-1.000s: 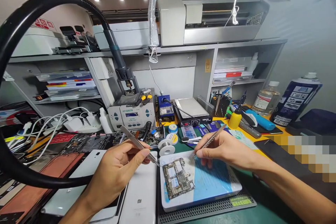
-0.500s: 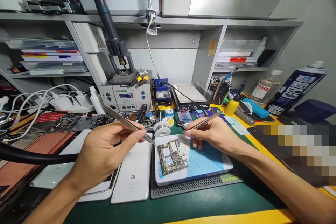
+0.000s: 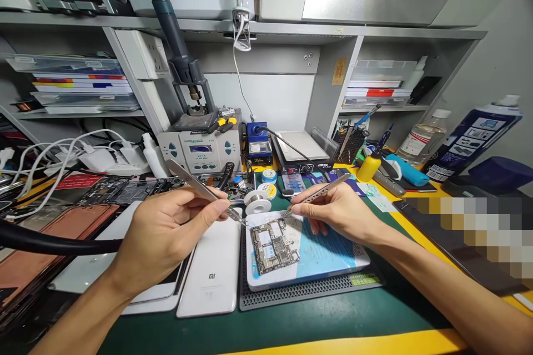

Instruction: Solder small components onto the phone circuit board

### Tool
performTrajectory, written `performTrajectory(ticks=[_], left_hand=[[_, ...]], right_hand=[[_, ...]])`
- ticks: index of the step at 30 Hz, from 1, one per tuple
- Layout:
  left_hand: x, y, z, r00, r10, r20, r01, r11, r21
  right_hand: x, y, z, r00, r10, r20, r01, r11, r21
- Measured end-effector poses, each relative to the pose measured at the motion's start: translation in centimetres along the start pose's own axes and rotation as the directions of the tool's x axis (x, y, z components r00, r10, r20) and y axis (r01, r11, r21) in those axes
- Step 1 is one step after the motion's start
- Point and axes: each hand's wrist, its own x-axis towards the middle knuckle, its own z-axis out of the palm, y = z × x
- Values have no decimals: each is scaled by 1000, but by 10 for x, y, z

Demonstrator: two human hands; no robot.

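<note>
A phone circuit board (image 3: 272,247) with cut-out openings lies flat on a white and blue box (image 3: 328,249). My left hand (image 3: 175,227) pinches metal tweezers (image 3: 200,188), their tips near the board's upper left corner. From the other side, my right hand (image 3: 333,211) pinches a second pair of tweezers (image 3: 327,188), its tips close to the board's top edge. Whether either pair touches the board I cannot tell. The box rests on a grey perforated mat (image 3: 308,295).
A white phone back (image 3: 212,272) lies left of the box, beside more phone parts. Behind stand a solder spool (image 3: 257,202), a hot air station (image 3: 202,150) and a hot plate (image 3: 306,147). At the right are a yellow bottle (image 3: 368,166) and a spray can (image 3: 470,138).
Both hands keep their grip on the tweezers and stay almost in place. The view has shifted slightly; the board and box look unmoved on the bench.
</note>
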Motion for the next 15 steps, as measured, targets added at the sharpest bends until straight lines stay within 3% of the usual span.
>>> performTrajectory(ticks=[15], left_hand=[[-1,2,2,1000,11,-7,-10,1000,21]], right_hand=[[-1,-1,0,1000,-6,3,6,999,-35]])
